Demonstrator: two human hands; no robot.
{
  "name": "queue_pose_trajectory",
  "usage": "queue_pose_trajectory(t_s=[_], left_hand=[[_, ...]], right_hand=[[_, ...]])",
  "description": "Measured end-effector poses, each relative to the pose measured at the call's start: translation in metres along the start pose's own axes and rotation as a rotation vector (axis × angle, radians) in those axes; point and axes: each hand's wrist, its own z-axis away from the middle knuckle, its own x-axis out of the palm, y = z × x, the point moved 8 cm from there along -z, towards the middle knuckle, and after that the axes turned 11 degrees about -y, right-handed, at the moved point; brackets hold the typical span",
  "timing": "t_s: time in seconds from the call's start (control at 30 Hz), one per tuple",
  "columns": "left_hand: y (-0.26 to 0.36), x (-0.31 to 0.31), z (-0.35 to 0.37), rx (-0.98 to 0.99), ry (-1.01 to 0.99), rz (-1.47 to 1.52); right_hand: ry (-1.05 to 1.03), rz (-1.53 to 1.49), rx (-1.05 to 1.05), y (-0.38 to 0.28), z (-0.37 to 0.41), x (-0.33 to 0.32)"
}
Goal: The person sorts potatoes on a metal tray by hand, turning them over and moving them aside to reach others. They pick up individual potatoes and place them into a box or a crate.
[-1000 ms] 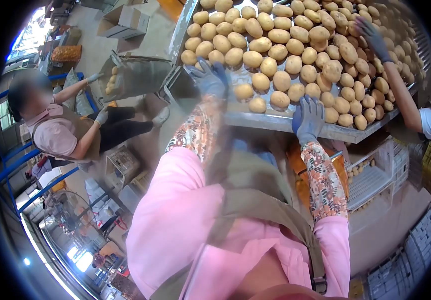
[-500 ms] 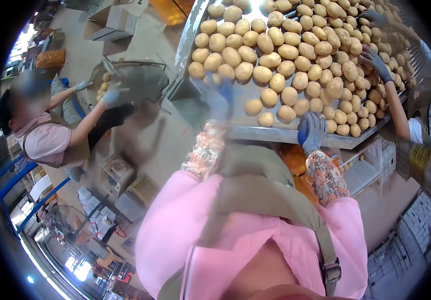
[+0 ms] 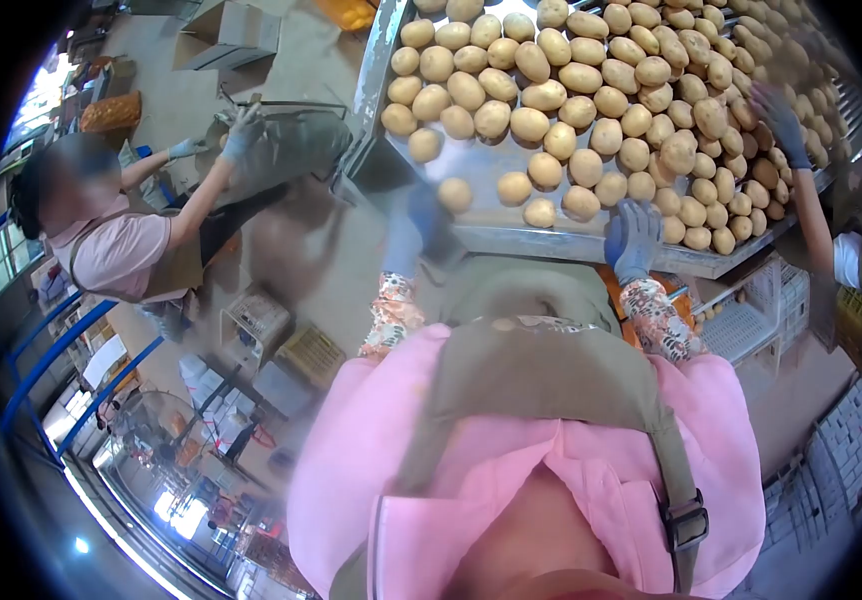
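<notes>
Many potatoes [image 3: 606, 135] lie on a metal sorting table [image 3: 551, 241] in front of me. My left hand [image 3: 417, 222], gloved and blurred by motion, is at the table's near left corner, close to a single potato [image 3: 455, 195]; its fingers are smeared. At the table's near edge rests my right hand [image 3: 635, 236], in a blue-grey glove, its fingers spread towards the nearest potatoes and nothing held in them.
At the left a co-worker [image 3: 116, 235] bends over a dark sack [image 3: 291, 150]. Another co-worker's gloved hand [image 3: 781, 125] reaches over the potatoes at the right. A cardboard box [image 3: 226, 38] stands on the floor; a white crate [image 3: 746, 320] is below the table.
My left hand has moved down and left, off the table's surface towards its corner. Potatoes near it have shifted. The left co-worker's hand has moved up over the sack.
</notes>
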Motion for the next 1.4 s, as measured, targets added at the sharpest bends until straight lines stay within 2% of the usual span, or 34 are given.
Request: queue_pose_trajectory(t_s=[0.03, 0.07, 0.17, 0.2, 0.23, 0.3, 0.33, 0.43, 0.47, 0.53, 0.57, 0.63, 0.7, 0.8, 0.83, 0.9, 0.93, 1.0, 1.07, 1.17, 1.2, 1.27, 1.3, 1.4], left_hand=[[0.025, 0.0, 0.008, 0.059, -0.039, -0.076], [0.03, 0.006, 0.015, -0.178, -0.06, -0.05], [0.053, 0.033, 0.024, -0.23, -0.054, -0.078], [0.068, 0.039, 0.03, -0.121, -0.001, -0.017], [0.074, 0.047, 0.028, -0.119, -0.001, -0.025], [0.074, 0.055, 0.031, -0.288, 0.042, 0.218], [0.087, 0.054, 0.034, -0.389, -0.019, 0.272], [0.098, 0.053, 0.032, -0.502, -0.109, 0.216], [0.093, 0.057, 0.03, -0.496, -0.1, 0.21], [0.105, 0.05, 0.027, -0.36, 0.02, 0.233], [0.106, 0.052, 0.028, -0.361, 0.029, 0.228], [0.111, 0.06, 0.035, -0.386, 0.059, 0.433], [0.106, 0.059, 0.035, -0.438, 0.07, 0.317], [0.138, 0.053, 0.036, -0.337, 0.063, 0.497], [0.131, 0.052, 0.036, -0.344, 0.074, 0.5], [0.117, 0.052, 0.033, -0.345, 0.051, 0.313], [0.111, 0.054, 0.034, -0.336, 0.135, 0.384], [0.102, 0.056, 0.032, -0.316, 0.123, 0.379], [0.09, 0.057, 0.026, -0.294, 0.114, 0.373], [0.07, 0.056, 0.022, -0.256, 0.153, 0.411], [0.077, 0.047, 0.024, -0.261, 0.111, 0.353], [0.076, 0.042, 0.025, -0.257, 0.06, 0.314], [0.073, 0.034, 0.026, -0.227, 0.141, 0.219], [0.059, 0.031, 0.025, -0.102, 0.364, -0.098]], right_hand=[[0.006, -0.011, -0.006, 0.001, -0.001, 0.0], [0.006, -0.029, -0.014, 0.002, 0.0, 0.001], [0.007, -0.079, -0.023, 0.002, -0.001, -0.005], [0.001, -0.097, -0.031, 0.002, -0.001, -0.006], [-0.006, -0.114, -0.04, 0.002, -0.002, -0.006], [-0.013, -0.131, -0.033, 0.005, 0.0, -0.002], [-0.016, -0.147, -0.043, 0.005, 0.0, -0.001], [-0.03, -0.17, -0.043, 0.011, 0.0, 0.001], [-0.062, -0.203, -0.056, 0.012, 0.001, 0.001], [-0.073, -0.226, -0.078, 0.012, 0.0, 0.007], [-0.069, -0.234, -0.083, 0.015, 0.001, 0.008], [-0.083, -0.251, -0.114, 0.015, 0.001, 0.011], [-0.08, -0.255, -0.126, 0.014, 0.001, 0.009], [-0.068, -0.255, -0.134, 0.012, -0.003, 0.002], [-0.059, -0.255, -0.124, 0.011, -0.002, 0.0], [-0.062, -0.236, -0.131, 0.01, -0.003, 0.002], [-0.066, -0.258, -0.136, 0.01, -0.005, 0.001], [-0.063, -0.265, -0.152, 0.013, -0.01, 0.002], [-0.179, -0.278, -0.116, 0.017, -0.015, 0.02], [-0.273, -0.296, -0.125, 0.009, -0.024, -0.006], [-0.27, -0.281, -0.125, 0.008, -0.025, -0.008], [-0.17, -0.606, -0.072, 0.018, -0.029, -0.019], [-0.173, -0.585, -0.07, 0.015, -0.032, -0.028], [-0.456, -0.807, -0.101, -0.018, -0.043, -0.026]])
